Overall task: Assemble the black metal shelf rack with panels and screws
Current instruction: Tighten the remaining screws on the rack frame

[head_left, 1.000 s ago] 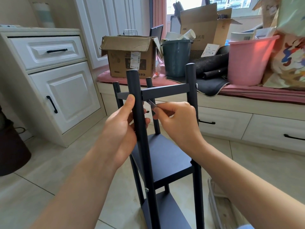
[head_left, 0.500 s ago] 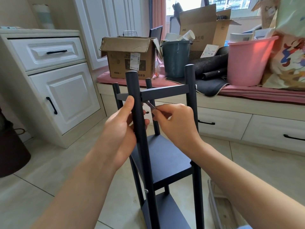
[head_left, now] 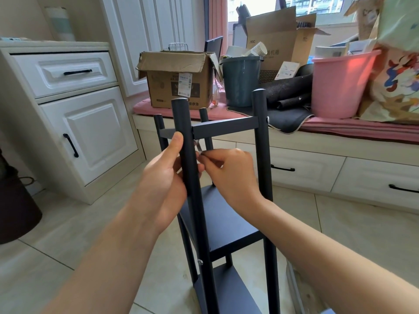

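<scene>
The left hand [head_left: 163, 175] wraps the black metal rack post [head_left: 188, 155]; at its 3 o'clock, the right hand [head_left: 231, 175] pinches a small silver wrench [head_left: 197, 147]. The grey plastic bucket [head_left: 240, 82] holds paper cups [head_left: 258, 49].

Right hand [head_left: 235, 177] drawn in closer to the near post [head_left: 190, 168], small metal tool [head_left: 198, 148] now tilted steeper (tip nearly under the top panel [head_left: 224, 126]).

Your rack [head_left: 226, 223] is matte black throughout, posts and panels alike. You face a brown cardboard box [head_left: 179, 80], a grey-teal bin [head_left: 240, 82] and a pink bucket [head_left: 340, 85] on a pink cushion [head_left: 362, 130]; the cabinet [head_left: 74, 123] is white with black handles.
</scene>
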A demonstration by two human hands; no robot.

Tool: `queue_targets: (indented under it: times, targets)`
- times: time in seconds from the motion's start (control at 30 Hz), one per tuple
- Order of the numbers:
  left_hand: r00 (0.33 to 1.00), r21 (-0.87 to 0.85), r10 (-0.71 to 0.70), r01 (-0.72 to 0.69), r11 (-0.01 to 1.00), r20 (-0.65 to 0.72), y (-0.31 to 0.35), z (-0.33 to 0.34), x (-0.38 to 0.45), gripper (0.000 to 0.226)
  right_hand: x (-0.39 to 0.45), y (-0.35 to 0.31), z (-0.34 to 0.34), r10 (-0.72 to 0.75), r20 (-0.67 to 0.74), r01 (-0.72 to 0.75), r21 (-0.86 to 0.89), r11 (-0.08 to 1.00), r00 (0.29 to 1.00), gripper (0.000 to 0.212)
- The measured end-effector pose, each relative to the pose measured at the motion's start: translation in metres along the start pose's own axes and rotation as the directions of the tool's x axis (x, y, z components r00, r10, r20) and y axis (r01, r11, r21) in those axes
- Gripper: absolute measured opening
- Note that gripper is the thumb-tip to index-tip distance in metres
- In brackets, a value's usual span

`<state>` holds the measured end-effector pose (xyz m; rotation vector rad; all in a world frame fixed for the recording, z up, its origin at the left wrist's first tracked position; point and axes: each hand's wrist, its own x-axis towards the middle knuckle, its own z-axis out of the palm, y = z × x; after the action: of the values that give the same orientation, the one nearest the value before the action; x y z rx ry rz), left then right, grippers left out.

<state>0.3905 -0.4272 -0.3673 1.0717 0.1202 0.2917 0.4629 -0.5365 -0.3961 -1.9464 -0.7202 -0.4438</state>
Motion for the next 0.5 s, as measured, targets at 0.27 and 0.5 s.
queue_targets:
  times: [0.27,0.5]
  targets:
    - [1.000,0.003,0.008,-0.008,1.000,0.021,-0.001,-0.001,0.000,0.034,0.005,0.005,0.017,-0.067,-0.118,0.075,0.068,0.995,0.991,0.016]
    - [1.000,-0.012,0.020,-0.020,1.000,0.012,-0.001,-0.001,0.002,0.031,0.009,0.007,0.018,-0.082,-0.139,0.089,0.046,0.995,0.987,0.015]
